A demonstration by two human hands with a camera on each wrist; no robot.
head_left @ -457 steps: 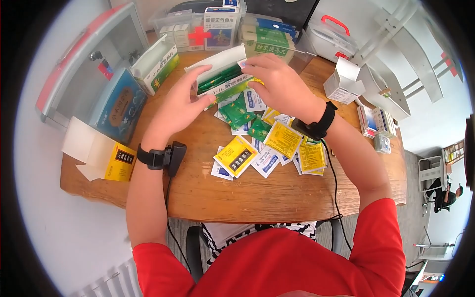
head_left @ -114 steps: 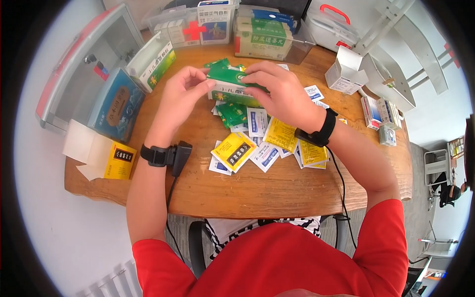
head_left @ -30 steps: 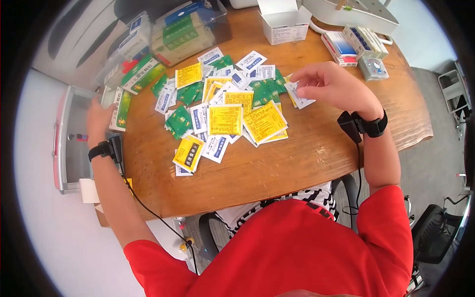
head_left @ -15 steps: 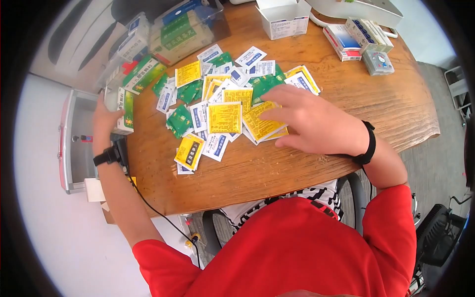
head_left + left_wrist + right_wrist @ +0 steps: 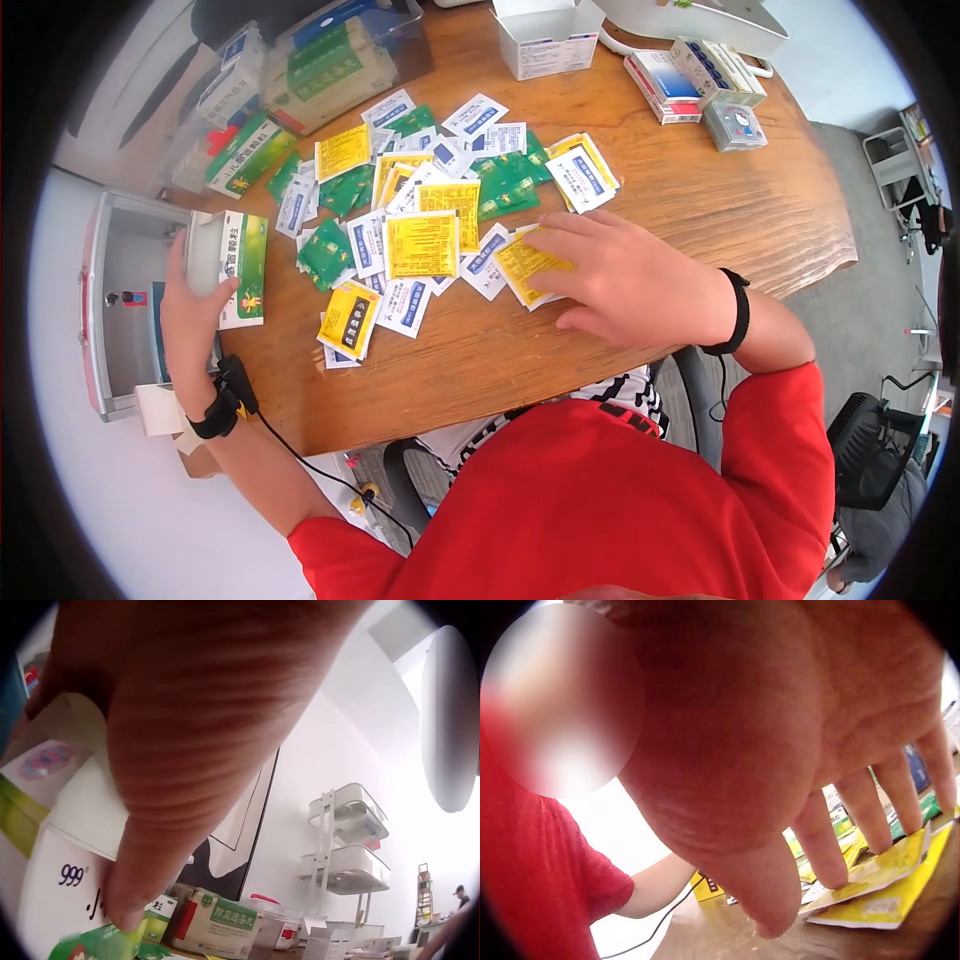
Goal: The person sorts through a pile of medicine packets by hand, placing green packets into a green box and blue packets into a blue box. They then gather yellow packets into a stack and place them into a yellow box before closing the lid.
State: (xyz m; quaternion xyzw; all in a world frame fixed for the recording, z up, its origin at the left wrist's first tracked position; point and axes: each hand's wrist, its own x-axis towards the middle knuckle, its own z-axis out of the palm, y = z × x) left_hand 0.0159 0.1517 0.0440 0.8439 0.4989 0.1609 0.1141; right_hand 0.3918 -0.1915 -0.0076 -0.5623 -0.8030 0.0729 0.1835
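At the table's left edge, my left hand (image 5: 190,310) grips an open-topped green-and-white medicine box (image 5: 245,270). In the left wrist view the thumb (image 5: 131,900) lies on the box's printed front, with the other fingers mostly hidden. My right hand (image 5: 625,285) reaches over the near right side of a sachet pile, fingers spread and fairly straight. Its fingertips touch a yellow sachet (image 5: 522,268); in the right wrist view the thumb stays apart from the yellow sachets (image 5: 877,881). The pile mixes yellow sachets (image 5: 422,245), green sachets (image 5: 325,253) and white-and-blue sachets (image 5: 405,303).
Another green-and-white box (image 5: 250,155) stands behind the left hand, by a clear bin (image 5: 400,55) of medicine boxes. An open white carton (image 5: 548,50) and several small boxes (image 5: 665,85) are at the back right. A cable (image 5: 320,470) trails from the left wrist.
Since half a second ago, the right fingers have drawn the yellow sachet away from the pile, baring a white one. The left hand has brought its box nearer. Earlier, both hands held green sachets at a box.
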